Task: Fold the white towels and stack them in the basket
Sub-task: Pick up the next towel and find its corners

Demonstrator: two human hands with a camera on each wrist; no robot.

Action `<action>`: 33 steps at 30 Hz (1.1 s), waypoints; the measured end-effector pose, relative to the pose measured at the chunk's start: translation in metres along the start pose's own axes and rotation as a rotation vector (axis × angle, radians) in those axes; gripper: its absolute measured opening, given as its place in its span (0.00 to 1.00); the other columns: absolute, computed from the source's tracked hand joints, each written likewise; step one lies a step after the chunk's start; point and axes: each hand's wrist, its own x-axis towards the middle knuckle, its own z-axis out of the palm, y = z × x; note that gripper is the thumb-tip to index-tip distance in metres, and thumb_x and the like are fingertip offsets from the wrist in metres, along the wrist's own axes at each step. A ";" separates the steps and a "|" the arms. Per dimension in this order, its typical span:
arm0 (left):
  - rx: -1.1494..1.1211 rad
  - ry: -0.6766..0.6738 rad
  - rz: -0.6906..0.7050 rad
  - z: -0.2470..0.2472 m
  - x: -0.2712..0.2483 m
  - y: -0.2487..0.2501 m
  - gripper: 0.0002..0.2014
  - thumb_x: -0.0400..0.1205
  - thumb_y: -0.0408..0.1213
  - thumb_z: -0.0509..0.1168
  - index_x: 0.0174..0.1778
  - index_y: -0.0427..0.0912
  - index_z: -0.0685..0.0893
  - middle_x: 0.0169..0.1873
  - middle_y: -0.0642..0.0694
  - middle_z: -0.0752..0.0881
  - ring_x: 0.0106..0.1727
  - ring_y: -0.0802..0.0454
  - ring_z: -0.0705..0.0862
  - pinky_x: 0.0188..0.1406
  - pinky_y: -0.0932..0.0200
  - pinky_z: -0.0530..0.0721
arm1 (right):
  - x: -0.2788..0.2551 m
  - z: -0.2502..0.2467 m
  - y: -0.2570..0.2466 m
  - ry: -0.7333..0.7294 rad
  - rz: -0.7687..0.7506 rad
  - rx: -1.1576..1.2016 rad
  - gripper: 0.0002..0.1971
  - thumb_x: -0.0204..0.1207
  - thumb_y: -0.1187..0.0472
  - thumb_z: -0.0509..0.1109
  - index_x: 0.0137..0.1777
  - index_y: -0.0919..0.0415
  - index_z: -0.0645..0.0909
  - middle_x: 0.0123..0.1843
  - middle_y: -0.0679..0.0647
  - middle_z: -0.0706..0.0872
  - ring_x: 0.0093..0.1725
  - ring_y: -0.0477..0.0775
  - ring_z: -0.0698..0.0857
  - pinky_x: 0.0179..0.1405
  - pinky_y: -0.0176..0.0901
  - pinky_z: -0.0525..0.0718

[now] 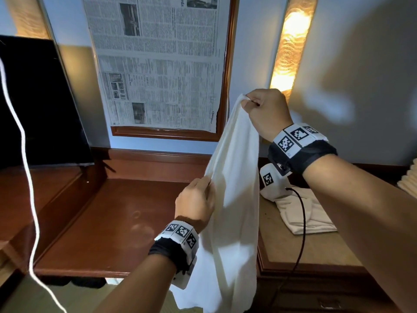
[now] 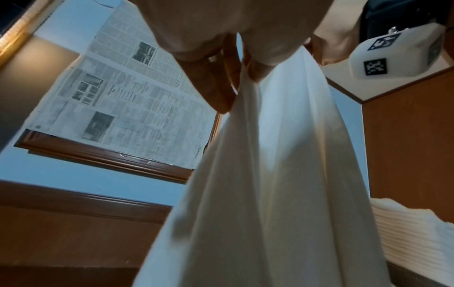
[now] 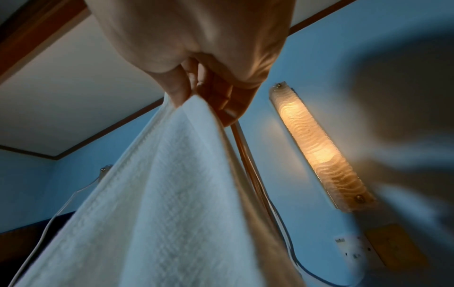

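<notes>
A white towel (image 1: pixel 234 199) hangs in the air in front of me, drooping past the desk edge. My right hand (image 1: pixel 250 102) pinches its top corner high up; the right wrist view shows thumb and fingers closed on the hem of the towel (image 3: pixel 172 184). Lower down, my left hand (image 1: pixel 208 185) pinches the towel's left edge, and the left wrist view shows its fingers (image 2: pixel 221 83) gripping the cloth of the towel (image 2: pixel 282 174). Another white towel (image 1: pixel 304 213) lies crumpled on the tan countertop at the right. No basket is in view.
A reddish wooden desk (image 1: pixel 108 222) lies below and left of the towel. A dark TV screen (image 1: pixel 38 105) stands at the left. A framed mirror covered in newspaper (image 1: pixel 158 64) hangs ahead, with a lit wall lamp (image 1: pixel 291 46) beside it. A ribbed cream pile (image 1: pixel 409 179) sits at the right edge.
</notes>
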 end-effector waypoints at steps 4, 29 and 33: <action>-0.217 0.012 -0.081 -0.011 -0.011 -0.010 0.05 0.87 0.42 0.65 0.57 0.50 0.77 0.36 0.56 0.83 0.34 0.58 0.81 0.33 0.60 0.80 | -0.003 -0.003 0.010 0.041 0.072 0.006 0.09 0.81 0.65 0.67 0.46 0.68 0.88 0.40 0.56 0.87 0.44 0.56 0.84 0.50 0.45 0.81; 0.018 -0.405 0.078 -0.104 0.036 -0.012 0.06 0.88 0.42 0.61 0.50 0.49 0.83 0.43 0.46 0.88 0.47 0.43 0.85 0.43 0.56 0.73 | -0.129 0.078 -0.048 -0.847 -0.173 -0.160 0.13 0.73 0.60 0.66 0.49 0.64 0.91 0.58 0.62 0.86 0.60 0.63 0.84 0.63 0.49 0.81; 0.059 -0.358 0.112 -0.128 0.017 -0.032 0.06 0.87 0.44 0.61 0.52 0.48 0.82 0.46 0.45 0.89 0.50 0.37 0.85 0.45 0.49 0.81 | -0.140 0.099 -0.060 -0.748 -0.193 -0.233 0.14 0.69 0.53 0.58 0.30 0.55 0.82 0.36 0.51 0.77 0.38 0.57 0.78 0.40 0.52 0.82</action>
